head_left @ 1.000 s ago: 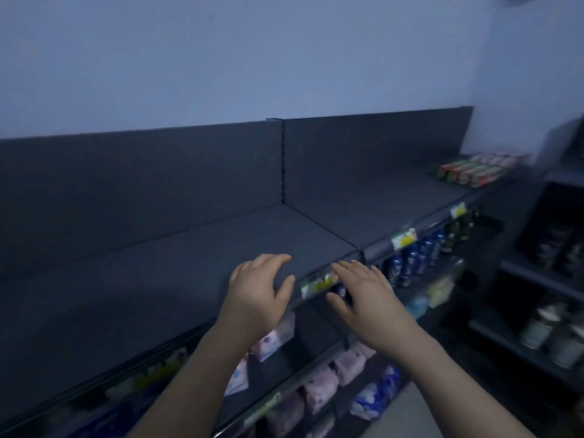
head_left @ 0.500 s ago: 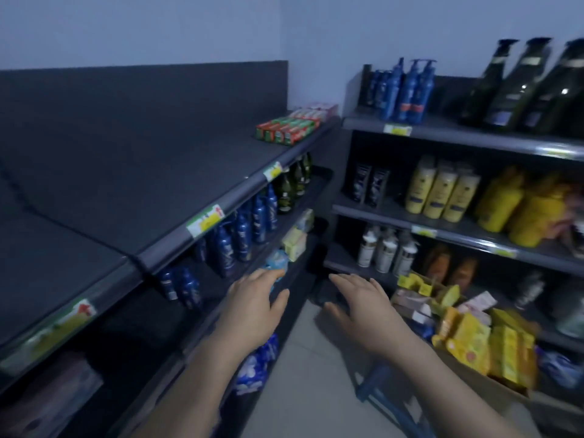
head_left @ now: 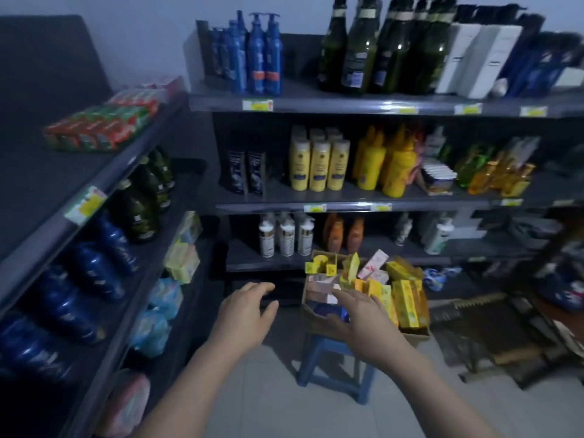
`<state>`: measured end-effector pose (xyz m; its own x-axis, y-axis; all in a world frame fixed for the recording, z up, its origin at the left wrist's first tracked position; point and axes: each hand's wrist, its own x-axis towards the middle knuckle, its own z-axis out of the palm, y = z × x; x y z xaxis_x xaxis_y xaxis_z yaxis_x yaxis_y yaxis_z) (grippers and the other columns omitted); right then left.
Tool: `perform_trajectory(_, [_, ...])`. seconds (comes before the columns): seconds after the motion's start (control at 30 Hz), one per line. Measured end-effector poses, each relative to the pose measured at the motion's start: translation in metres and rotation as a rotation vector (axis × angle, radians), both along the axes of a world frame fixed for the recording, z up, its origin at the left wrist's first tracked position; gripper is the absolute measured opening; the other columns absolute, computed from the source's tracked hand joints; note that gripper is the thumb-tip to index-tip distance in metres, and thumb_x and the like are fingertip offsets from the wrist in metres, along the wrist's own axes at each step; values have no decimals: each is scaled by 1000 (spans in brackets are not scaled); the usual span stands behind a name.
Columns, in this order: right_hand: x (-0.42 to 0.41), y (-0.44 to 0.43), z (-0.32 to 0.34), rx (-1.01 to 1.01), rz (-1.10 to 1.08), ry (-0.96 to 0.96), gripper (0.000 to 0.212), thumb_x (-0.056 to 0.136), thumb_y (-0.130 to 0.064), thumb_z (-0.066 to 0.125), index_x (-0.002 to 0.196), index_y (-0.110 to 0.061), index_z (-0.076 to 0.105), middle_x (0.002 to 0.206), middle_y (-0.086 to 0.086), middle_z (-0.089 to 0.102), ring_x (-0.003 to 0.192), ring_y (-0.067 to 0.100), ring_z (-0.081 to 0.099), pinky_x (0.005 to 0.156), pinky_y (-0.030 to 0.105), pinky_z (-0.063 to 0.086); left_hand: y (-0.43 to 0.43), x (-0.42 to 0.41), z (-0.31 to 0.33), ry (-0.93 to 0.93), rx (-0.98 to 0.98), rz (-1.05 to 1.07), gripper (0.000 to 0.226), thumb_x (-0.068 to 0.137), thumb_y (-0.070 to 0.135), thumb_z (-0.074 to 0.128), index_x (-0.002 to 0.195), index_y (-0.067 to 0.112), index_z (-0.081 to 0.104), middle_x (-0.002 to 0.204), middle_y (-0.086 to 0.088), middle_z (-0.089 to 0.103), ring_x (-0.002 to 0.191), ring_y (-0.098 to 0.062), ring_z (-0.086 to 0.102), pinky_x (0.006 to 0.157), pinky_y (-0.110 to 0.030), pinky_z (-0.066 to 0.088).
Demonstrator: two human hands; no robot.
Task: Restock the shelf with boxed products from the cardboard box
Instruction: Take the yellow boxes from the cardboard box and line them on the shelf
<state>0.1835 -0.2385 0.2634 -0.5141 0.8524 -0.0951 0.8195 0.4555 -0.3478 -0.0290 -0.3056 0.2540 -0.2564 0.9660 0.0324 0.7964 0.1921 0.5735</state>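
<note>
- Hovering over the near left part of the box [head_left: 417,336], the right hand [head_left: 360,314] has loose, spread fingers and holds nothing.
- The left hand [head_left: 245,311] hangs palm down over the floor [head_left: 268,390] just left of the box, fingers relaxed, grasping nothing either.
- The box sits on a blue stool [head_left: 328,371] in front of the foot of the far rack [head_left: 347,104].
- It is packed with small cartons [head_left: 407,305], mostly yellow, a few pink and white, several standing on end.
- Along the left side runs the shelf [head_left: 38,191]; a row of red and green packs [head_left: 101,124] lies at the far end of its top deck.
- Under that deck stand dark green bottles [head_left: 142,200] and, nearer, blue bottles [head_left: 94,273].
- The far rack carries blue pump bottles [head_left: 262,58] on top and yellow bottles [head_left: 319,162] on the level below.
</note>
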Motion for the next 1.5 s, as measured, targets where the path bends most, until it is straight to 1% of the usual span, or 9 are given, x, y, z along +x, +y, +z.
perform_trajectory(0.17, [20,37,-17,-52,-221,27,47,96,-38,48,140,-25,43,141,-6,49,131,18,41,111,37,28,79,5,-14,-23,-58,-152,37,93,31,55,129,22,56,124,7,57,112,-13,56,95,-32,46])
perform_trajectory(0.4, [82,69,-51,-175,-507,36,48,96,-32,50,142,-21,45,142,-1,50,128,22,47,102,31,38,161,54,-53,-67,-194,-362,32,91,26,57,122,27,59,106,12,56,99,-10,57,87,-28,48])
perform_trajectory(0.5, [114,90,-66,-212,-634,61,46,95,-28,51,140,-19,48,138,3,54,125,24,50,100,34,41,199,77,-73,-111,-247,-396,34,88,27,60,122,23,60,115,7,64,103,-12,60,92,-34,50])
perform_trajectory(0.6, [142,120,-84,-230,-714,107,44,95,-28,54,138,-18,50,137,3,55,122,23,53,97,34,43,238,99,-93,-133,-274,-394,33,88,24,62,120,20,62,110,2,66,105,-17,60,94,-41,49])
perform_trajectory(1.0, [211,237,-172,-386,-784,79,36,90,-25,60,124,-14,57,125,8,59,112,27,56,93,39,48,355,183,-153,-160,-346,-344,33,94,20,57,126,14,57,118,-1,61,109,-15,57,86,-25,44])
perform_trajectory(1.2, [208,264,-233,-475,-817,83,36,80,-36,63,112,-19,59,103,5,64,91,25,61,77,41,55,388,194,-192,-144,-391,-347,34,92,23,60,125,18,58,116,4,64,107,-12,59,91,-33,50])
perform_trajectory(1.27, [205,269,-251,-483,-823,38,42,82,-40,62,117,-17,56,106,6,62,97,26,59,80,39,54,398,195,-206,-148,-407,-347,33,92,24,61,124,21,59,116,6,64,106,-11,59,91,-35,51])
perform_trajectory(1.33, [202,274,-265,-496,-841,9,50,85,-43,62,125,-15,53,113,7,60,105,27,53,85,37,50,407,197,-219,-152,-423,-358,33,92,22,60,126,20,58,117,6,63,106,-10,59,89,-29,49])
perform_trajectory(1.5, [193,282,-291,-527,-912,9,46,82,-51,64,114,-18,57,104,2,58,102,22,51,87,37,50,429,201,-240,-176,-468,-391,35,93,12,57,128,16,57,120,1,62,106,-11,57,85,-23,44])
